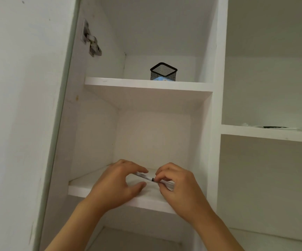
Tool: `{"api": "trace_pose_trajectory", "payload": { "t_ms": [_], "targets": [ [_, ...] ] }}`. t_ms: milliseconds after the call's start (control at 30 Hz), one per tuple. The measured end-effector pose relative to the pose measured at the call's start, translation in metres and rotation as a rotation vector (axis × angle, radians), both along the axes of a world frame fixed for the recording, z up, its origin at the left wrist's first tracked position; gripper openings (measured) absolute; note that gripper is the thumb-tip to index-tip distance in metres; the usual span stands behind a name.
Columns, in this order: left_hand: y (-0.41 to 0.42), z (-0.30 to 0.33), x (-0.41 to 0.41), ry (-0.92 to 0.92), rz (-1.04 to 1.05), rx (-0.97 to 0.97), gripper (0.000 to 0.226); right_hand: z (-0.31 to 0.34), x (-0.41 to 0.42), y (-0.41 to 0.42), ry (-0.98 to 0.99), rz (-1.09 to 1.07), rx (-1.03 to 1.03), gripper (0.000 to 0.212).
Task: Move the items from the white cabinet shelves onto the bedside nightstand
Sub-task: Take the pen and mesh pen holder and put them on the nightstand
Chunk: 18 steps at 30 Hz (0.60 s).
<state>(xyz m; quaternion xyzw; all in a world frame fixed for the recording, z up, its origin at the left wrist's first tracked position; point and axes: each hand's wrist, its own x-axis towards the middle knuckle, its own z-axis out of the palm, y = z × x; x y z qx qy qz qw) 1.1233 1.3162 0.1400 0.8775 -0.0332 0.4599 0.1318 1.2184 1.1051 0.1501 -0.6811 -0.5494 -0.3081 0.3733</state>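
Observation:
A white cabinet stands open in front of me. On its middle shelf [85, 187] both my hands meet over a thin clear pen [146, 177] with a dark band. My right hand [175, 185] pinches the pen's right part between curled fingers and thumb. My left hand [117, 183] has its fingertips at the pen's left end, thumb spread below; whether it grips the pen is unclear. On the upper shelf [121, 83] sits a black mesh holder [163, 71] with something light blue inside.
The open cabinet door [23, 105] fills the left side, its hinge [91, 41] near the top. A right-hand compartment has a shelf [266, 135] with a flat pale and dark item [273, 127] on it. A lower shelf lies below my arms.

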Motion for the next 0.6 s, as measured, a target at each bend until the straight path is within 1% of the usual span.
{"api": "trace_pose_trajectory", "payload": {
  "t_ms": [167,300,367,467,600],
  "targets": [
    [0.003,-0.002,0.005,-0.012,0.008,-0.03,0.022,-0.003,0.001,0.002,-0.035,-0.003,0.026,0.021],
    [0.007,0.0,0.01,-0.026,0.015,-0.053,0.02,-0.003,0.005,0.006,-0.094,-0.047,0.035,0.016],
    [0.009,0.0,0.012,-0.074,0.033,-0.078,0.022,-0.003,0.007,0.008,-0.107,-0.085,0.044,0.016],
    [0.009,-0.001,0.013,-0.153,0.074,-0.126,0.02,-0.005,0.007,0.009,-0.127,-0.122,0.051,0.023],
    [0.007,-0.003,0.009,-0.279,0.076,-0.098,0.021,-0.001,-0.001,0.003,-0.169,-0.129,0.035,0.032]
  ]
}}
